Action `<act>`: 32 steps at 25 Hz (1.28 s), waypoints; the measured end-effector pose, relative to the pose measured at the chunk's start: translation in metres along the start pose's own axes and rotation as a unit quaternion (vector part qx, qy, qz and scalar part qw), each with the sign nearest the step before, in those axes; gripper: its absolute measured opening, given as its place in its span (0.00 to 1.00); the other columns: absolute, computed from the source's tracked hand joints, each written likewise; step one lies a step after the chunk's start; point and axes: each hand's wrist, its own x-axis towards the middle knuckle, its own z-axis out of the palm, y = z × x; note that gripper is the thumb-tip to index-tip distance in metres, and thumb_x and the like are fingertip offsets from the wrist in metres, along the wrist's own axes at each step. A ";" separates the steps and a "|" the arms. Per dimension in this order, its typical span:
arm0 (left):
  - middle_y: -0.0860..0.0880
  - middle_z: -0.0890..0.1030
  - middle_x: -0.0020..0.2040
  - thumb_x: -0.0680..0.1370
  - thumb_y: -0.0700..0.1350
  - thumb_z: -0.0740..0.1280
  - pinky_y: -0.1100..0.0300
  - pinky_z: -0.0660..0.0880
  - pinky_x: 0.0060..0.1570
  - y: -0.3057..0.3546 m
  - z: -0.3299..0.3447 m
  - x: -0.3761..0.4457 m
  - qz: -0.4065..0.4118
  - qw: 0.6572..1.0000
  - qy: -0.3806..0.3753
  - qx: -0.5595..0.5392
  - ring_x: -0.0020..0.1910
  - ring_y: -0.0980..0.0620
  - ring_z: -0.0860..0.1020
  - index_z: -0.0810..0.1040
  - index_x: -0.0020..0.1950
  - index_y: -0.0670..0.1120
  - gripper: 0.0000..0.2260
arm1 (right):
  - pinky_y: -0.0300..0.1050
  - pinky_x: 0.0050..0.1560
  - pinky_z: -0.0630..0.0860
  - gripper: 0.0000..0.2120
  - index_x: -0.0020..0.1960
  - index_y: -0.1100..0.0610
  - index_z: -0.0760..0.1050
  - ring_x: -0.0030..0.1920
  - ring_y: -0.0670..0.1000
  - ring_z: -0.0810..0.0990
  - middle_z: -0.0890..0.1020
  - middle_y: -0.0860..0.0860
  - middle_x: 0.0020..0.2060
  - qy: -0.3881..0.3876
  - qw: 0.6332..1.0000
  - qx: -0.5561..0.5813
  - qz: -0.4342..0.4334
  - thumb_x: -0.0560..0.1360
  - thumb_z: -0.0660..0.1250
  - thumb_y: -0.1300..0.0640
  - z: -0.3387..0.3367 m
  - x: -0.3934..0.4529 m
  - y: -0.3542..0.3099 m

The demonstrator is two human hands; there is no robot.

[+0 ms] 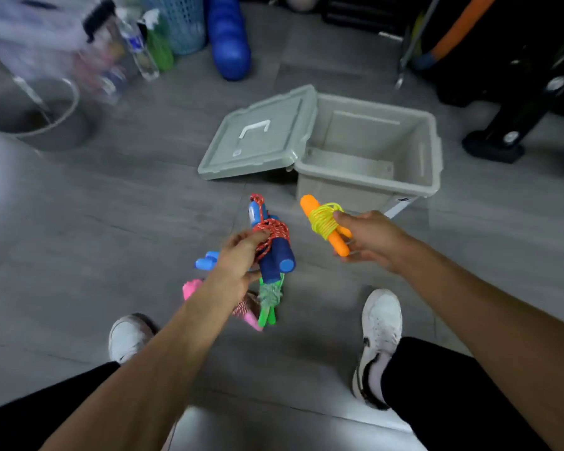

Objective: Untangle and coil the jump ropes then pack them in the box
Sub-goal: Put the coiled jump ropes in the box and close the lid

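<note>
My right hand (368, 237) grips an orange-handled jump rope (326, 224) with yellow cord wound round its handles, held just in front of the box. My left hand (238, 258) holds a blue-handled rope (275, 247) wrapped in red cord. Under that hand lie a light blue handle (205, 262), a pink-handled rope (246, 312) and a green-handled rope (269, 304), each coiled. The grey-green box (432, 151) stands open on the floor ahead, with nothing inside that I can see. Its lid (261, 135) hangs open to the left.
A metal bucket (36, 115) sits at the far left, bottles (140, 47) and a blue laundry basket (179, 21) behind it. A blue roller (230, 37) stands at the back. Black equipment (508, 131) flanks the box on the right. My white shoes (380, 333) rest on the grey tiles.
</note>
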 end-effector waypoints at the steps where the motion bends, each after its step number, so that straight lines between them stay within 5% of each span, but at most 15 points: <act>1: 0.47 0.81 0.48 0.74 0.47 0.71 0.54 0.79 0.41 0.009 0.021 0.006 0.003 1.000 -0.014 0.019 0.44 0.47 0.80 0.77 0.60 0.44 0.16 | 0.44 0.31 0.78 0.16 0.49 0.63 0.76 0.32 0.53 0.81 0.81 0.57 0.36 0.019 1.000 0.020 -0.009 0.77 0.65 0.49 -0.016 0.010 -0.003; 8: 0.47 0.83 0.51 0.75 0.50 0.70 0.58 0.76 0.33 0.080 0.146 0.087 0.073 0.987 -0.020 0.138 0.42 0.50 0.81 0.78 0.58 0.46 0.14 | 0.50 0.38 0.82 0.14 0.36 0.61 0.78 0.36 0.56 0.83 0.84 0.61 0.38 0.133 0.982 0.123 -0.053 0.73 0.68 0.51 -0.088 0.101 -0.023; 11: 0.44 0.83 0.52 0.74 0.49 0.71 0.51 0.80 0.41 0.098 0.183 0.127 0.096 0.982 0.006 0.164 0.45 0.46 0.81 0.79 0.57 0.44 0.15 | 0.50 0.40 0.82 0.14 0.33 0.60 0.76 0.36 0.54 0.80 0.81 0.58 0.35 0.148 0.975 0.156 -0.051 0.74 0.69 0.53 -0.099 0.129 -0.027; 15: 0.46 0.82 0.56 0.73 0.42 0.72 0.53 0.76 0.59 0.107 0.199 0.158 0.190 0.950 0.117 0.218 0.54 0.46 0.80 0.81 0.56 0.44 0.12 | 0.45 0.53 0.78 0.14 0.59 0.59 0.76 0.49 0.50 0.79 0.80 0.52 0.51 0.118 0.977 0.134 -0.117 0.74 0.69 0.58 -0.097 0.153 -0.024; 17: 0.46 0.83 0.50 0.72 0.36 0.70 0.55 0.78 0.55 0.105 0.190 0.156 0.189 0.956 0.116 0.194 0.48 0.47 0.81 0.82 0.50 0.47 0.09 | 0.47 0.53 0.76 0.10 0.54 0.57 0.78 0.47 0.49 0.78 0.81 0.54 0.49 0.084 0.983 0.103 -0.129 0.73 0.70 0.62 -0.094 0.152 -0.016; 21: 0.50 0.81 0.33 0.74 0.32 0.67 0.67 0.73 0.29 0.084 0.148 0.106 0.186 0.962 0.045 0.197 0.29 0.56 0.77 0.81 0.42 0.47 0.10 | 0.50 0.48 0.78 0.07 0.38 0.50 0.77 0.40 0.51 0.81 0.84 0.53 0.38 0.079 0.989 -0.032 -0.124 0.69 0.72 0.61 -0.082 0.133 0.004; 24: 0.48 0.82 0.39 0.76 0.32 0.64 0.63 0.75 0.36 0.059 0.093 0.066 0.163 0.967 0.039 0.190 0.34 0.54 0.78 0.81 0.47 0.46 0.10 | 0.42 0.45 0.76 0.09 0.36 0.48 0.75 0.41 0.49 0.81 0.84 0.51 0.41 0.054 0.978 -0.153 -0.132 0.69 0.71 0.59 -0.056 0.108 0.020; 29: 0.53 0.81 0.27 0.75 0.30 0.67 0.66 0.74 0.31 -0.016 -0.010 0.027 0.075 0.981 0.085 0.159 0.27 0.55 0.77 0.80 0.41 0.45 0.10 | 0.35 0.42 0.72 0.05 0.46 0.55 0.79 0.40 0.45 0.78 0.84 0.52 0.42 -0.029 0.968 -0.222 -0.112 0.70 0.72 0.60 0.021 0.071 0.080; 32: 0.52 0.83 0.31 0.73 0.36 0.70 0.53 0.73 0.51 -0.063 -0.052 0.021 0.030 0.975 0.078 0.205 0.41 0.45 0.80 0.84 0.36 0.49 0.10 | 0.34 0.41 0.72 0.07 0.48 0.58 0.80 0.44 0.49 0.81 0.84 0.53 0.44 -0.021 0.978 -0.200 -0.063 0.70 0.72 0.61 0.068 0.063 0.130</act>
